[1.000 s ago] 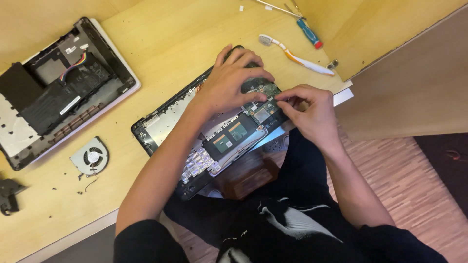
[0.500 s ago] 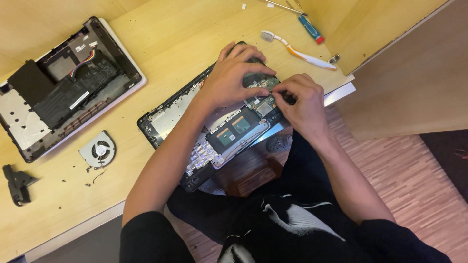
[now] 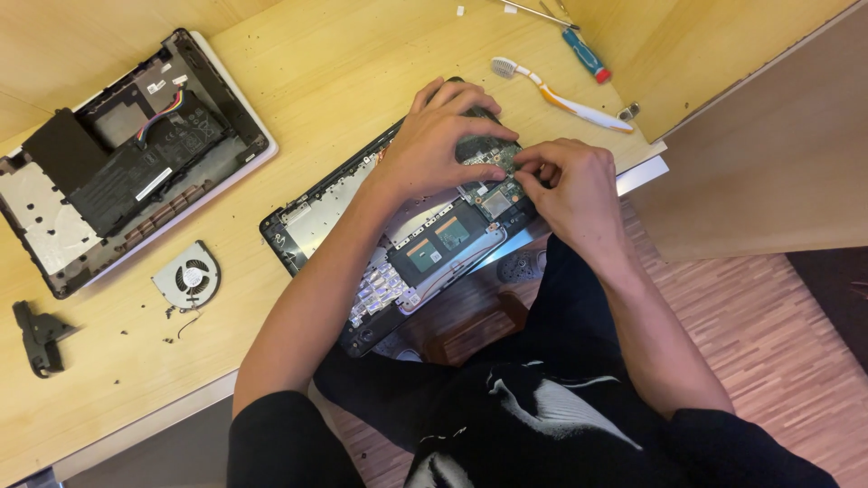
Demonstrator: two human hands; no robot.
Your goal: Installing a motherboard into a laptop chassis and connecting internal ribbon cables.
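Observation:
An opened laptop base (image 3: 316,212) lies upside down across the front edge of a wooden desk (image 3: 325,63), its inside showing. My left hand (image 3: 443,145) presses flat on the green circuit board (image 3: 493,194) at the far end of the base. My right hand (image 3: 574,185) is beside it, its fingertips pinched at a small spot on the board's near edge. What the fingers pinch is too small to make out. Part of the board is hidden under both hands.
A second laptop shell with a black battery (image 3: 117,163) lies at the left. A loose cooling fan (image 3: 187,276) and small screws sit near it, a black hinge part (image 3: 38,336) further left. A toothbrush (image 3: 561,95) and a screwdriver (image 3: 583,54) lie behind.
My right hand has shifted slightly left, closer to my left hand over the board. The view has drifted, so everything sits a little further right.

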